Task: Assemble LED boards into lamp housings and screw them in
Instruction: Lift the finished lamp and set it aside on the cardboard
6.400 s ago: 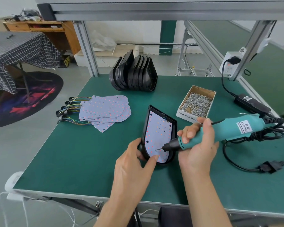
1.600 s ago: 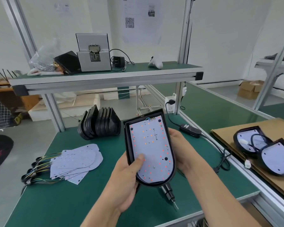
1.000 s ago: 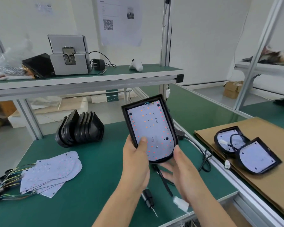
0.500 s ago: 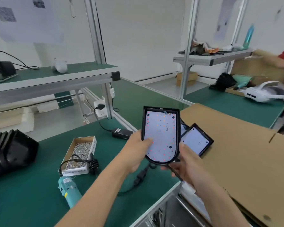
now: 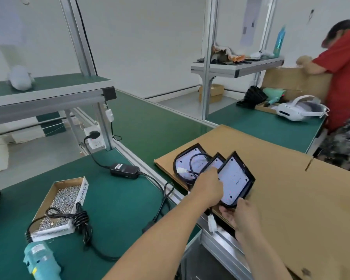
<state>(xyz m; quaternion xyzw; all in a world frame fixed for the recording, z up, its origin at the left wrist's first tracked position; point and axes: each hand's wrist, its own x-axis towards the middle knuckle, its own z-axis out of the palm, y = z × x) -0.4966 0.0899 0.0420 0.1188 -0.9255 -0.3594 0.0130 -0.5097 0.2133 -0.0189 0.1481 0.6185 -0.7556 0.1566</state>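
A black lamp housing with a white LED board [image 5: 233, 178] fitted inside is low over the brown cardboard sheet [image 5: 291, 188] on the right bench. My left hand [image 5: 207, 187] grips its left edge and my right hand [image 5: 240, 216] holds its rounded near end from below. Its white connector [image 5: 212, 223] dangles under it. Two more assembled housings [image 5: 187, 165] lie just behind on the cardboard, one with a looped black cable. The teal electric screwdriver [image 5: 40, 261] lies on the green bench at lower left.
An open box of screws [image 5: 62, 201] sits on the green bench with the screwdriver cable coiled over it. A black power adapter [image 5: 124, 170] lies further back. A person in a red shirt [image 5: 346, 77] stands at the far right bench by a white headset [image 5: 299, 110].
The screwdriver was put down. I lifted the finished housing, turned right, and carried it down onto the cardboard beside the other two assembled housings. Both hands still hold it.
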